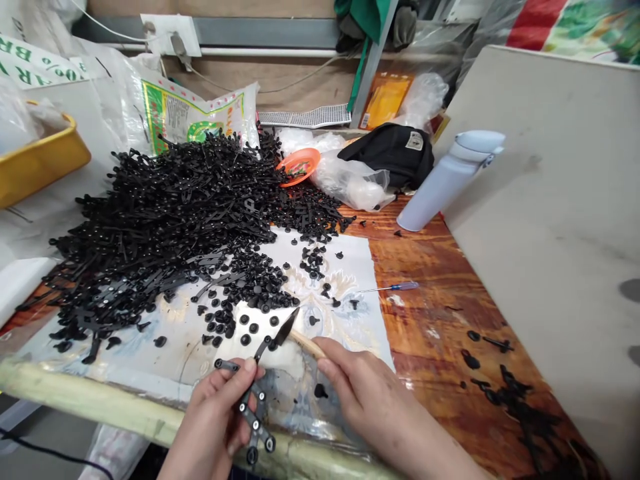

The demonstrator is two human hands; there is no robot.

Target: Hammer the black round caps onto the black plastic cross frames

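My left hand is closed on a black hinged linkage with pale metal rivets, whose lower arms dangle below the fingers. In my right hand is a small knife with a light wooden handle and a dark pointed blade. The blade's lower edge lies at the tip of the linkage's upper arm, by a round black cap; whether they touch I cannot tell. Several more round black caps sit on a pale sheet just beyond.
A big heap of black linkages fills the left and back of the table. Loose black caps spill from it. A screwdriver, a pale blue bottle and an orange dish are farther back. A grey panel borders the right.
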